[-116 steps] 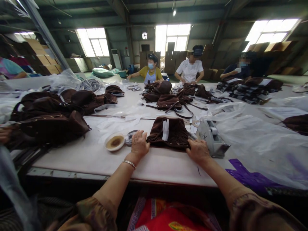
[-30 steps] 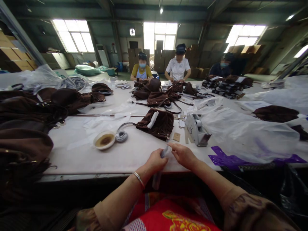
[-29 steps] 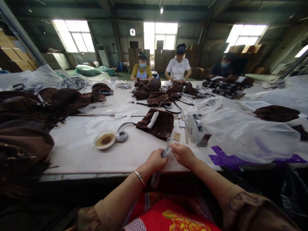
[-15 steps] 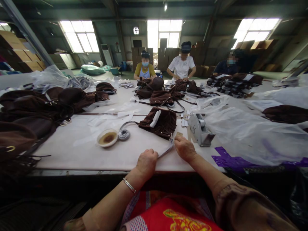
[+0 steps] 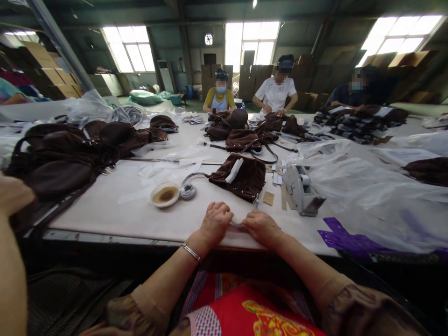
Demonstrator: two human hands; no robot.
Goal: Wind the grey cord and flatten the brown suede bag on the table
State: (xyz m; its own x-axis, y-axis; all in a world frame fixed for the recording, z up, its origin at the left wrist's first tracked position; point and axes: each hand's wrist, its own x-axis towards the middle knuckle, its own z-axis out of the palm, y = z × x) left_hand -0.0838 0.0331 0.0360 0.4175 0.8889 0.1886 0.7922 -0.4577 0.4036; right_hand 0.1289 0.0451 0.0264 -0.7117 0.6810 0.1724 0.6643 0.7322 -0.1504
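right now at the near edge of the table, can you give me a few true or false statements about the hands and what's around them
1. Both hands, left hand and right hand, rest close together at the table edge. True.
2. The brown fringed bag lies in the person's lap. False: it lies on the table beyond the hands.
3. A small dish with brown contents sits left of the hands. True.
4. The tape dispenser is in the right hand. False: it stands on the table, apart from the hand.
5. The left wrist wears a bracelet. True.
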